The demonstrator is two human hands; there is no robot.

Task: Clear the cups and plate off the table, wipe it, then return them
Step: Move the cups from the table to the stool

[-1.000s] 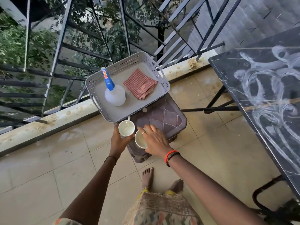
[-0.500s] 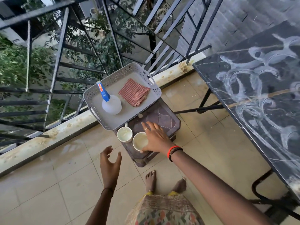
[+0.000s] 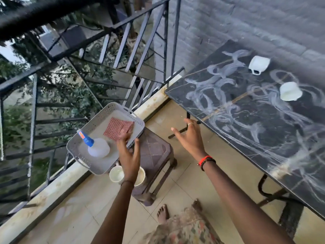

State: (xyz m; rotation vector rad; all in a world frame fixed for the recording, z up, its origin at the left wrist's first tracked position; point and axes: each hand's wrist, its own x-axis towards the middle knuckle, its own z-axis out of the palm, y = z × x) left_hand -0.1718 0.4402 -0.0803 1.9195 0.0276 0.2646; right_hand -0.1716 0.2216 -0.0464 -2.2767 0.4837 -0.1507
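Observation:
Two white cups stand on a brown plastic stool (image 3: 154, 152): one cup (image 3: 116, 174) in full view, the other cup (image 3: 141, 176) partly behind my left wrist. My left hand (image 3: 129, 155) hovers above them, fingers spread, holding nothing. My right hand (image 3: 190, 138) is raised between the stool and the black table (image 3: 246, 124), fingers apart and empty. Two more white cups lie tipped on the table's far side, one cup (image 3: 259, 64) with its handle toward me, the other cup (image 3: 290, 93) to its right. White smears cover the tabletop. No plate is in view.
A grey perforated tray (image 3: 88, 136) rests on the stool's far side with a blue-capped spray bottle (image 3: 95, 146) and a folded red checked cloth (image 3: 118, 128). A metal railing (image 3: 123, 41) and low ledge run behind. My bare feet (image 3: 162, 213) stand on the tiled floor.
Both hands have let go of the two cups on the stool and lifted away. My view has swung right and up, bringing the table's two tipped cups into sight.

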